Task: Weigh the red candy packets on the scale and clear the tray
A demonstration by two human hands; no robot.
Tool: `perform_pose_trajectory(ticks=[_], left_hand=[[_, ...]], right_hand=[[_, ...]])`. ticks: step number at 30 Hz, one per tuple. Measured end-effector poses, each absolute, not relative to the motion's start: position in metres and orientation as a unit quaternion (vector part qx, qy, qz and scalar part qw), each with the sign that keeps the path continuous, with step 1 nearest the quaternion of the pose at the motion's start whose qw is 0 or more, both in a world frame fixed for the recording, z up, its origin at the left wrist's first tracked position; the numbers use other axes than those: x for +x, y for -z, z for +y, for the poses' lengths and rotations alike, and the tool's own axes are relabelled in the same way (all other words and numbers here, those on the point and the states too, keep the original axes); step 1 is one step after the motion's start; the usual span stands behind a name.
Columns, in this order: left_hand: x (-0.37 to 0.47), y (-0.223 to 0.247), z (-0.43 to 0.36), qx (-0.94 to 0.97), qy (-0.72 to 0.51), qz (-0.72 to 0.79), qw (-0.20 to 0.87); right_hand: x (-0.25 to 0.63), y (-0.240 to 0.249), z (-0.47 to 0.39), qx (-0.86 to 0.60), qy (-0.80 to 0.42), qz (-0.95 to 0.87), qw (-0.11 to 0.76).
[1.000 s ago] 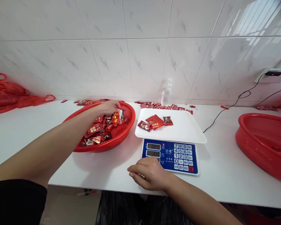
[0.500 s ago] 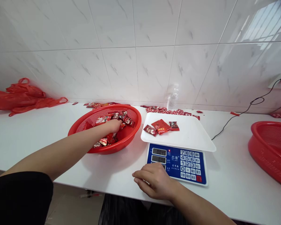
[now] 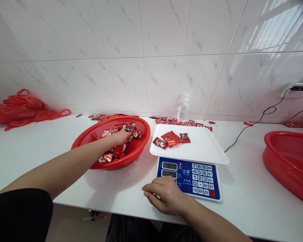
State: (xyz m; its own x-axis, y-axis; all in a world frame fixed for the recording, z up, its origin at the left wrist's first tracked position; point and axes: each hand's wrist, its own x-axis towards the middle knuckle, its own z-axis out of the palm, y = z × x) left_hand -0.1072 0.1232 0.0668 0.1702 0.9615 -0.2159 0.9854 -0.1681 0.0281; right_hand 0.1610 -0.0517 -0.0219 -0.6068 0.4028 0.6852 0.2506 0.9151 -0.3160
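Observation:
My left hand (image 3: 122,137) reaches into a red perforated plastic basket (image 3: 77,143), its fingers bent together at small wrapped candies (image 3: 108,156) in red and dark wrappers. Whatever its fingertips pinch is hard to make out. My right hand (image 3: 164,194) lies loosely curled at the front of a digital scale (image 3: 188,181), with nothing visible in it, hiding part of the lower display. On the scale's white tray (image 3: 204,144) lie a dark red packet (image 3: 160,143), a brighter red packet (image 3: 171,138) and a small brown-red packet (image 3: 185,137). The top display appears to read 0.045.
Red plastic bags (image 3: 27,109) lie at the far left. Along the wall are scattered red packets (image 3: 164,121) and a clear plastic bottle (image 3: 183,107). At the right stands another red basket (image 3: 275,161); a black cable (image 3: 252,127) runs from the wall socket behind the scale.
My left hand has lifted slightly within the basket and shifted toward its right side. The view has tilted up and turned a little. My right hand and the packets on the tray stay put.

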Motion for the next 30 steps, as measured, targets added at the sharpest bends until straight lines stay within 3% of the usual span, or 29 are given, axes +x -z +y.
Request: perform_pose_trajectory(ticks=[5,10,20,30], left_hand=[[-0.108,-0.112,0.125,0.775,0.011,0.629,0.066],[-0.056,-0.142,0.118,0.787,-0.096,0.591,0.152],[0.035,-0.144,0.116,0.86,-0.091,0.457,0.207],[0.033,-0.148,0.105,0.821,-0.089,0.5,0.259]], right_hand=[[0.161,0.021,-0.051,-0.187,-0.091,-0.892,0.401],[0.16,0.021,-0.05,-0.19,-0.082,-0.893,0.399],[0.16,0.021,-0.046,-0.199,-0.085,-0.893,0.395],[0.162,0.021,-0.045,-0.197,-0.08,-0.891,0.401]])
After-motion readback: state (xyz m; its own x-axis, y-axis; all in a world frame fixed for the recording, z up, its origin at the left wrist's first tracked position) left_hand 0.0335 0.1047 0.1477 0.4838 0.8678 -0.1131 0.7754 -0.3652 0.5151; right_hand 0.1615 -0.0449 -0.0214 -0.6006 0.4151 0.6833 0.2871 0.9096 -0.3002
